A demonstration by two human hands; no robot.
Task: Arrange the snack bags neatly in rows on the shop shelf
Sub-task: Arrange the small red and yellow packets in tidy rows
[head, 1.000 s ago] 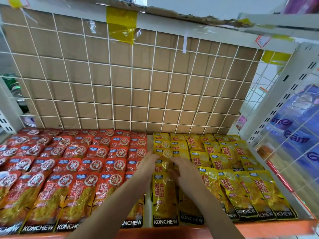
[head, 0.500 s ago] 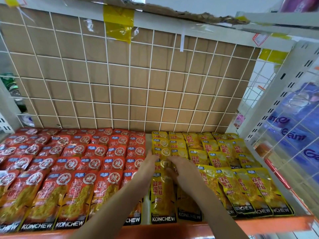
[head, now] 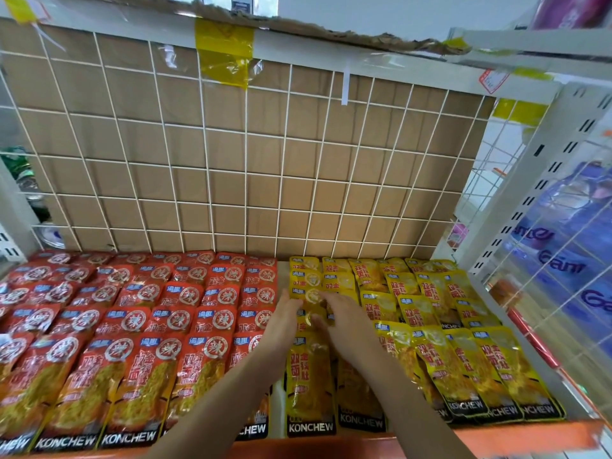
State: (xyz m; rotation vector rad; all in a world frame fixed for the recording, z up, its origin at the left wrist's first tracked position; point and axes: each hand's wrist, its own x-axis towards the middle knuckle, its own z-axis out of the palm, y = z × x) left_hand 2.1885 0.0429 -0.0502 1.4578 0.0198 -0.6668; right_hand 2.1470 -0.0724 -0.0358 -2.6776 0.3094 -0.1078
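Where cardboard backs the wire grid [head: 231, 180], snack bags [head: 185, 303] fill the shelf [head: 530, 437].

Two hands [head: 314, 321] on yellow snack bags [head: 309, 301], red snack bags [head: 139, 326] left

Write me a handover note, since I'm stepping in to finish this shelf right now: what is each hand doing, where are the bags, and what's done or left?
Left hand: resting at the left edge of the yellow bags, grip unclear.
Right hand: fingers down on the same leftmost yellow column, grip unclear.
Red bags: left half of the shelf, in overlapping rows.
Done: red side and the right-hand yellow columns look tidy.
Left: straighten the leftmost yellow columns under the hands, by the bare gap between the colours.
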